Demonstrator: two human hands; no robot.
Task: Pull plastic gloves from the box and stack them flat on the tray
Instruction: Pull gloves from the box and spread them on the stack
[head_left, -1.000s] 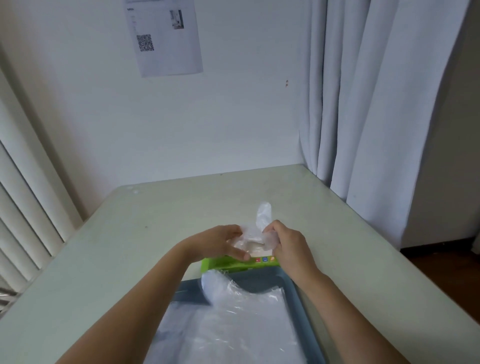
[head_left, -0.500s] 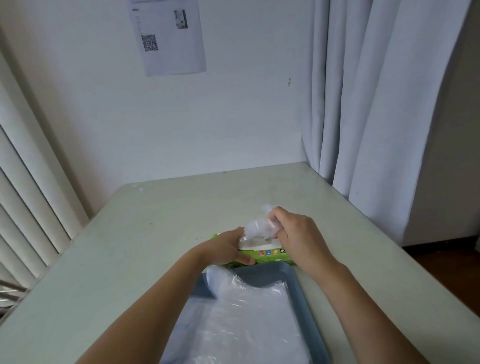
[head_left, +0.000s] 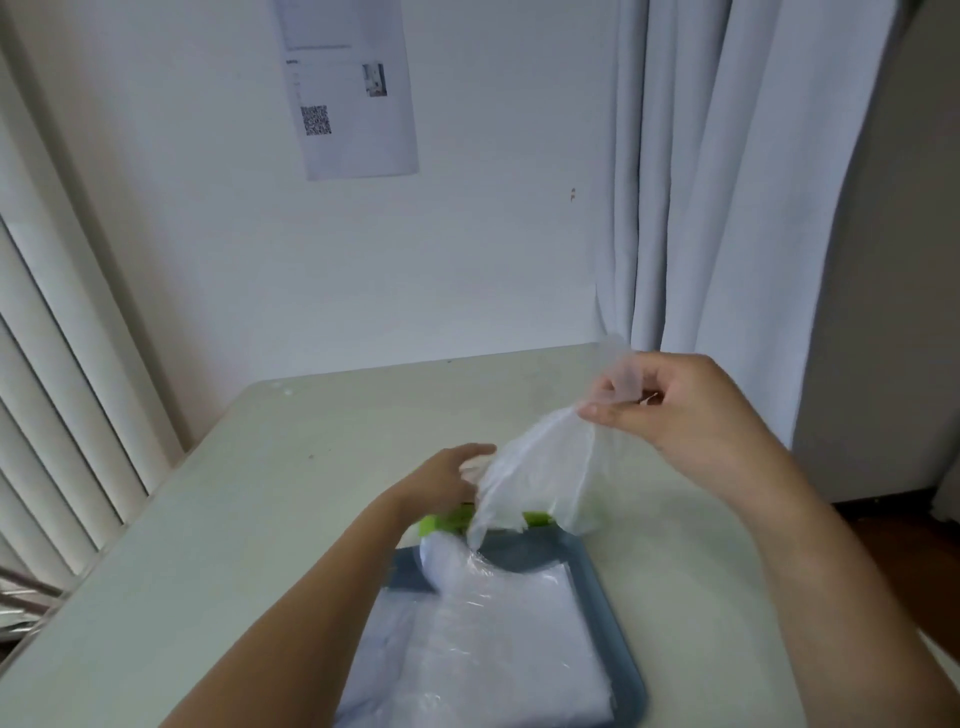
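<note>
glove (head_left: 535, 478) now drawn up long above box (head_left: 441, 522) at tray (head_left: 608, 597) far edge, was bunched at slot | right hand (head_left: 691, 415) pinches its top | left hand (head_left: 441, 483) steadies box, grip cannot tell | likely next: lay flat on stack (head_left: 493, 649)

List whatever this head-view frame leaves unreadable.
Head view only:
- green box: mostly hidden behind the pulled glove and the left hand; its opening is unseen.
- left hand's fingertips: partly behind the pulled glove, so its hold is unclear.
- stack of gloves on the tray: near end cut off by the bottom edge; the translucent, blurred film hides the layer count.
- wall paper: print too small.
</note>
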